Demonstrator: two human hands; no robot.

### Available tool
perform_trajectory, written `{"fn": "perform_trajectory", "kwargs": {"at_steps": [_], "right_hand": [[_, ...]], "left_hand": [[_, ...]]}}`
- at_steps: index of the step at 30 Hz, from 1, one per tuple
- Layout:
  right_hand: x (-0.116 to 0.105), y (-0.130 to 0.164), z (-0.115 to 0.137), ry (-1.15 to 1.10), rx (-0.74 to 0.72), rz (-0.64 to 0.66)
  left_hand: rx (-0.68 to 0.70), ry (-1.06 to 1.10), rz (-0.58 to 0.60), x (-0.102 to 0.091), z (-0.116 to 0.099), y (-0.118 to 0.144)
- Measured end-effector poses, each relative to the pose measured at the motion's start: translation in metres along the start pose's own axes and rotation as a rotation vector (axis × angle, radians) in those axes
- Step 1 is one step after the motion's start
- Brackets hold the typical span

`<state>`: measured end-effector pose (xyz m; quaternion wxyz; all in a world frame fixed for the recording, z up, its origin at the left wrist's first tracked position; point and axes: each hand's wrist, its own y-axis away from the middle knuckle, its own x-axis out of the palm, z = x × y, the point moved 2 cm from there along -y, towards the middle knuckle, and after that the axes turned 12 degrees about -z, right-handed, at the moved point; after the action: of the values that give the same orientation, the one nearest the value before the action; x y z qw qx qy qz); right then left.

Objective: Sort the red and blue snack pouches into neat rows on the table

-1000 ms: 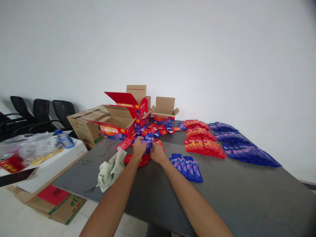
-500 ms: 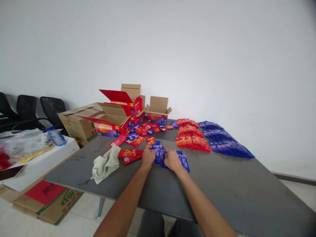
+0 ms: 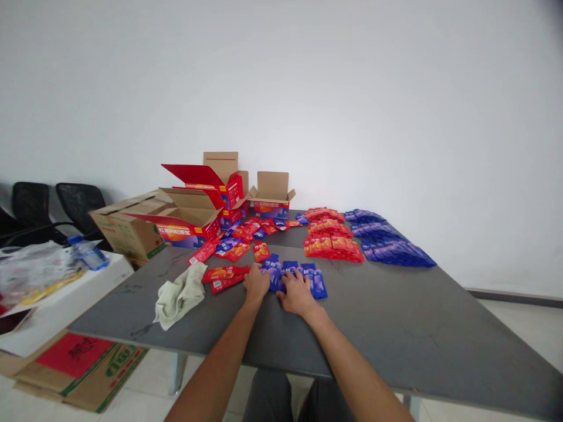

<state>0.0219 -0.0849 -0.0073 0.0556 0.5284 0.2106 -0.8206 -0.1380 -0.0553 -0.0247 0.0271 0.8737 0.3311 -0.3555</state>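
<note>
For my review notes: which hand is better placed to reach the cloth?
Left. The left hand rests on the blue packets nearer the cloth; the right hand lies farther away.

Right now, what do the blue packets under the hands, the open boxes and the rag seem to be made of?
Blue packets: thin, flat printed film, probably plastic or foil; the finish is too small to judge.
Open boxes: cardboard, brown and raw inside, printed red outside.
Rag: soft pale cloth, crumpled in loose folds, matte.
Both the left hand and the right hand rest on the packets.
</note>
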Motion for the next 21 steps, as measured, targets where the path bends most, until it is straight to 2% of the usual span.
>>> {"fn": "perform_trajectory", "kwargs": {"at_steps": [5,8,12,16,21], "right_hand": [[-0.008,0.002,-0.003,-0.050,0.044,-0.035],[-0.017,0.005,-0.012,-0.096,0.066,-0.100],[-0.033,0.014,-0.035,-0.105,0.162,-0.138],[-0.045,0.028,-0.060,-0.051,0.233,-0.116],[-0.053,0.044,-0.078,-0.036,0.263,-0.100]], "left_hand": [[0.015,0.276,0.008,0.001,-0.010,0.004],[0.055,0.320,0.052,0.006,-0.025,0.017],[0.150,0.254,0.090,0.018,-0.050,0.042],[0.278,0.155,0.166,0.030,-0.072,0.066],[0.533,-0.072,0.183,0.034,-0.087,0.089]]}}
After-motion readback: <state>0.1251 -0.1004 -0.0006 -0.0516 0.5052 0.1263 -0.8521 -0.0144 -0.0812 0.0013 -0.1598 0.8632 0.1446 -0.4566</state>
